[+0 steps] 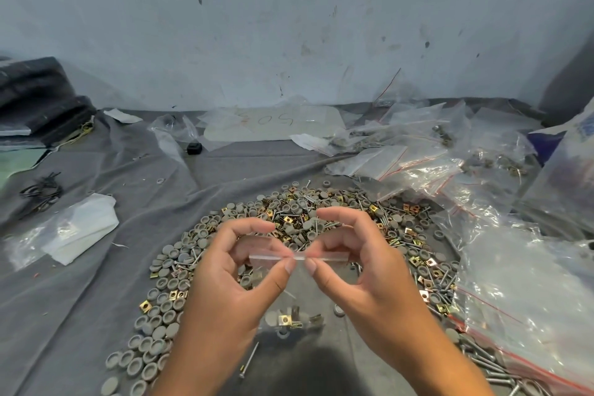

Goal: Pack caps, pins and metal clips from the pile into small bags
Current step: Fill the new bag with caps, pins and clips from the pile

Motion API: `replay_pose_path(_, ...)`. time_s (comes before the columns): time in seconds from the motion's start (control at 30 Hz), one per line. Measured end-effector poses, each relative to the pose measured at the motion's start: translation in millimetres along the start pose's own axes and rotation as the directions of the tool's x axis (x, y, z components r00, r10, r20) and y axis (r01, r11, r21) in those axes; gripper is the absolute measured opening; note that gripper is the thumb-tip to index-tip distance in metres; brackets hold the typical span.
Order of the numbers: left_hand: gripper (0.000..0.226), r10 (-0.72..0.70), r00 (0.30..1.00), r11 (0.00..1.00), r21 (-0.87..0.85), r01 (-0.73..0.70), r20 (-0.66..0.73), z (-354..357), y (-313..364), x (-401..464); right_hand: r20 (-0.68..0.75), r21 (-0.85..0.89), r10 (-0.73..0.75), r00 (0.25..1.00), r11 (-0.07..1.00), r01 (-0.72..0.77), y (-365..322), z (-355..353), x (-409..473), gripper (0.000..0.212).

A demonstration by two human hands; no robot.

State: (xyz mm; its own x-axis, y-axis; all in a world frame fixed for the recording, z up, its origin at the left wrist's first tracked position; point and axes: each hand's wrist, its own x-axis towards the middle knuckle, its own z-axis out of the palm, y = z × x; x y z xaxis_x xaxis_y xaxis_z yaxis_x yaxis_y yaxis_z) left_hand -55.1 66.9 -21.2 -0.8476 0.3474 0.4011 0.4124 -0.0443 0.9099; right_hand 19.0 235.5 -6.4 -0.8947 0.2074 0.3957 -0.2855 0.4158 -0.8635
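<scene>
Small bag [291, 305] hangs below left hand [231, 270], right hand [363, 267] pinching, apparently, top strip.

Both forearms run off the bottom edge; the left hand [231, 270] and right hand [360, 260] cover part of the pile [289, 222] behind them; the small bag [289, 292] they pinch is so clear its sides barely show; the big bags [530, 283] are cut by the right edge; the dark bundle [35, 100] by the left; writing on the far sheet [273, 122] is too faint to read.
</scene>
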Motion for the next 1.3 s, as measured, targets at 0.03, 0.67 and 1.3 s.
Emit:
replay_pose_path(0.03, 0.038, 0.002, 1.0, 1.0, -0.004, -0.002, 0.007, 1, 0, 0, -0.002, -0.001, -0.001, 1.0, 1.0, 0.001, 0, 0, 0, 0.046)
replay_pose_path(0.67, 0.04, -0.133, 0.99, 0.987, -0.088, 0.136, 0.042, -2, 9, 0, -0.03, 0.031, 0.017, 0.999, 0.999, -0.016, 1, 3, 1, 0.045)
replay_pose_path(1.3, 0.039, -0.13, 0.991, 0.96, -0.253, 0.121, -0.021, 4, 10, 4, -0.018, 0.134, 0.038, 0.999, 0.99, -0.035, -1, -1, 1, 0.036)
